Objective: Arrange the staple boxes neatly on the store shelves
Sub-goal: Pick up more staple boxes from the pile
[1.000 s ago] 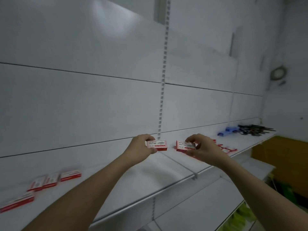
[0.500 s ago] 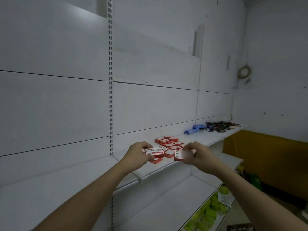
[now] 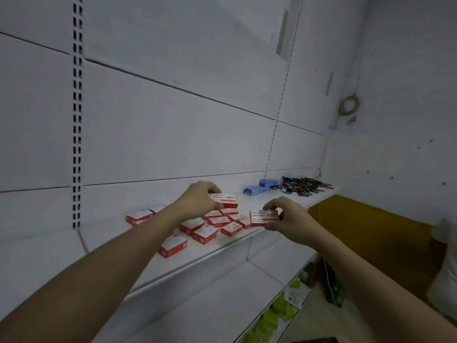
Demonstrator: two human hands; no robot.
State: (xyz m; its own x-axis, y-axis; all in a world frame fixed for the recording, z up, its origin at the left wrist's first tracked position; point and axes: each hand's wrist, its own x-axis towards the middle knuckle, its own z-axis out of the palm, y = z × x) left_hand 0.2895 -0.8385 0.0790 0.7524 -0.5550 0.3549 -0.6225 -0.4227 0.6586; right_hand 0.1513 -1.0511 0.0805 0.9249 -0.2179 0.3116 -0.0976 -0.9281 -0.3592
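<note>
With both arms stretched out over the shelf, the left hand pinches one red-and-white staple box by its end, thumb under and fingers curled over the top, printed face toward us at centre frame. The right hand pinches a second box the same way, a little lower and to the right, right over the shelf's front lip. Neither box is set down yet, as far as I can see.

Below and between the hands sits the loose cluster of staple boxes, scattered at odd angles across the white shelf, some touching, some apart. One box lies out on its own toward lower left of the cluster, near the edge, and another sits off to the left by the back panel.

Now the risks. That right-hand box hangs over the lip; if the pinch slips, I reckon it drops to the lower shelf or beyond. Setting either box down into that jumble could nudge neighbours, and the ones nearest the front could slide off. The left forearm passes low over the cluster too, so a careless sweep could scatter them.

Further right, blue boxes and a dark tangle of what may be scissors sit well apart. Green packets show at lower right.
</note>
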